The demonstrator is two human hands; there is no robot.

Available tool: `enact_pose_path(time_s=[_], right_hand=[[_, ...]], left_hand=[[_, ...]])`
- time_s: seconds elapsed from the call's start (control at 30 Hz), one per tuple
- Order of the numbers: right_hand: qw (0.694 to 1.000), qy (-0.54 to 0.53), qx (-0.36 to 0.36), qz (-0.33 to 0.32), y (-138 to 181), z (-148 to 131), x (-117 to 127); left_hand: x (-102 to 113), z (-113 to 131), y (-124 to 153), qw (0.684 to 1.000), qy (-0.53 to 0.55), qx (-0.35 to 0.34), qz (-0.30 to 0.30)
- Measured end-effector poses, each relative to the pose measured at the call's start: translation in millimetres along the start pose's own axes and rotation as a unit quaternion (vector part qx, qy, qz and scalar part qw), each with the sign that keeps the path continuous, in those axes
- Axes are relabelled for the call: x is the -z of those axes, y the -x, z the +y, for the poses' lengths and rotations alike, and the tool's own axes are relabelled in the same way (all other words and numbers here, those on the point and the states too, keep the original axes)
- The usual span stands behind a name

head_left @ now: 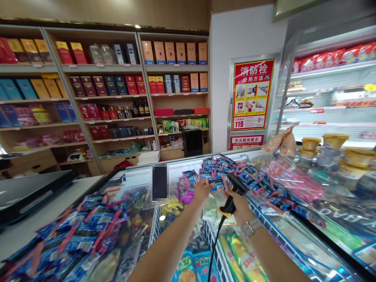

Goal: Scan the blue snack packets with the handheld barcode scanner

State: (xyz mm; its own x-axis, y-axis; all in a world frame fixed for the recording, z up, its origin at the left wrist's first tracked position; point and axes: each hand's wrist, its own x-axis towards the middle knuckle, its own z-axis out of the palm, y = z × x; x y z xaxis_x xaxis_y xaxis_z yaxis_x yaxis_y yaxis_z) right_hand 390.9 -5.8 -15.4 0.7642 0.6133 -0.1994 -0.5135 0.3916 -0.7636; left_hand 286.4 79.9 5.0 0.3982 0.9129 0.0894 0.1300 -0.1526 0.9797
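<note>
My right hand (239, 205) is closed round the grip of a black and yellow barcode scanner (233, 194), its head pointing at a heap of blue snack packets (235, 172) on the glass lid of a chest freezer (293, 231). A black cable (216, 243) hangs from the scanner's handle. My left hand (202, 190) pinches the near edge of one blue packet (216, 181) from that heap, just left of the scanner head. A metal watch (251, 227) sits on my right wrist.
A second heap of blue packets (82, 231) lies on the freezer lid at the near left. A dark laptop (29, 192) rests on a white counter. Wooden shelves of boxed goods (117, 84) line the back wall. An open chiller (331, 102) stands right, beside yellow-lidded tubs (335, 147).
</note>
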Motion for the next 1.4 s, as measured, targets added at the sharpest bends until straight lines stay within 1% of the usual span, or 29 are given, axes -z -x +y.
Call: enact_pose_path(time_s=[0.07, 0.13, 0.23, 0.3, 0.37, 0.4, 0.47, 0.5, 0.53, 0.6, 0.67, 0.73, 0.8, 0.87, 0.93, 1.03, 1.13, 1.27, 1.4], right_hand=[[0.999, -0.002, -0.034, 0.007, 23, 6, -13], [0.998, 0.016, -0.061, -0.011, 49, 16, -29], [0.994, 0.069, -0.071, -0.045, 88, 36, -53], [0.991, 0.102, -0.061, -0.063, 110, 46, -68], [0.986, 0.133, -0.05, -0.089, 129, 51, -79], [0.982, 0.147, -0.046, -0.109, 136, 51, -81], [0.965, 0.189, -0.039, -0.176, 148, 48, -81], [0.949, 0.223, -0.036, -0.219, 153, 45, -79], [0.926, 0.269, -0.027, -0.263, 157, 42, -76], [0.873, 0.368, 0.012, -0.319, 164, 38, -67], [0.827, 0.442, 0.057, -0.342, 169, 34, -61], [0.793, 0.489, 0.084, -0.355, 173, 32, -57], [0.766, 0.521, 0.098, -0.363, 175, 31, -57], [0.751, 0.541, 0.106, -0.363, 176, 31, -57], [0.749, 0.548, 0.105, -0.357, 175, 31, -57], [0.764, 0.534, 0.102, -0.348, 174, 31, -57], [0.795, 0.495, 0.092, -0.339, 176, 30, -57], [0.832, 0.436, 0.056, -0.338, 174, 32, -58], [0.891, 0.319, -0.015, -0.323, 172, 40, -63]], left_hand=[[29, 0, 23, 0.991, 0.132, 0.02, -0.028], [60, 0, 46, 0.98, 0.195, 0.034, -0.016], [104, -3, 75, 0.973, 0.223, 0.037, 0.045], [131, -8, 90, 0.971, 0.227, 0.038, 0.069], [156, -17, 101, 0.969, 0.224, 0.034, 0.1], [167, -22, 105, 0.967, 0.221, 0.027, 0.124], [185, -32, 111, 0.961, 0.215, 0.005, 0.175], [191, -36, 112, 0.957, 0.213, -0.004, 0.196], [196, -40, 112, 0.954, 0.211, -0.011, 0.213], [200, -46, 111, 0.949, 0.203, -0.024, 0.239], [200, -49, 109, 0.948, 0.189, -0.036, 0.254], [198, -49, 109, 0.948, 0.18, -0.047, 0.258], [197, -49, 109, 0.948, 0.178, -0.046, 0.258], [197, -48, 109, 0.948, 0.178, -0.04, 0.261], [198, -47, 110, 0.949, 0.176, -0.035, 0.259], [199, -46, 110, 0.952, 0.171, -0.028, 0.252], [199, -46, 110, 0.954, 0.161, -0.02, 0.252], [197, -49, 109, 0.958, 0.123, -0.028, 0.257], [197, -43, 113, 0.961, 0.083, -0.038, 0.261]])
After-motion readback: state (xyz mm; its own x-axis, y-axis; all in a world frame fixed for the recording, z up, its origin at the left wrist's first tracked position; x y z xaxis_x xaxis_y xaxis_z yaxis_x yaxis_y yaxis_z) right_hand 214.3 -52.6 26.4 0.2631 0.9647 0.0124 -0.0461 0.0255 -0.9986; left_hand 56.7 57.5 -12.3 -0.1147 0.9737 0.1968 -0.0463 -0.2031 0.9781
